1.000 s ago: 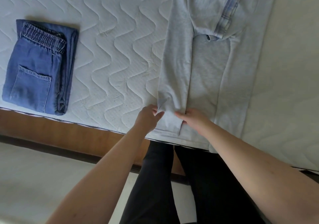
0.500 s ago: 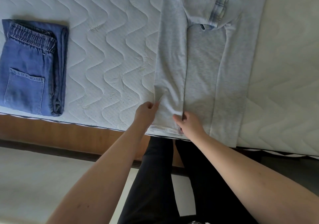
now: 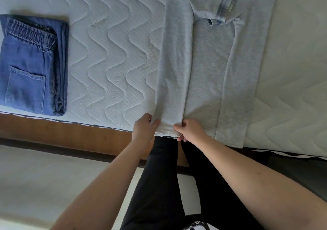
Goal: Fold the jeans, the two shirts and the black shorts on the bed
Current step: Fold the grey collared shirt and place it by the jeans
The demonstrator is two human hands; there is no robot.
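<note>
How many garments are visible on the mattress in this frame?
2. Folded jeans lie at the left near the mattress edge; a grey shirt lies centre-right, its hem pinched by both hands. The other shirt and the shorts are out of frame.

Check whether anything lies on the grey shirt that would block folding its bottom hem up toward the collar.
Nothing visible does. The left hand and right hand already pinch the hem of the grey shirt, whose sides and sleeve are folded in. The folded jeans lie apart, well to the left on the mattress.
</note>
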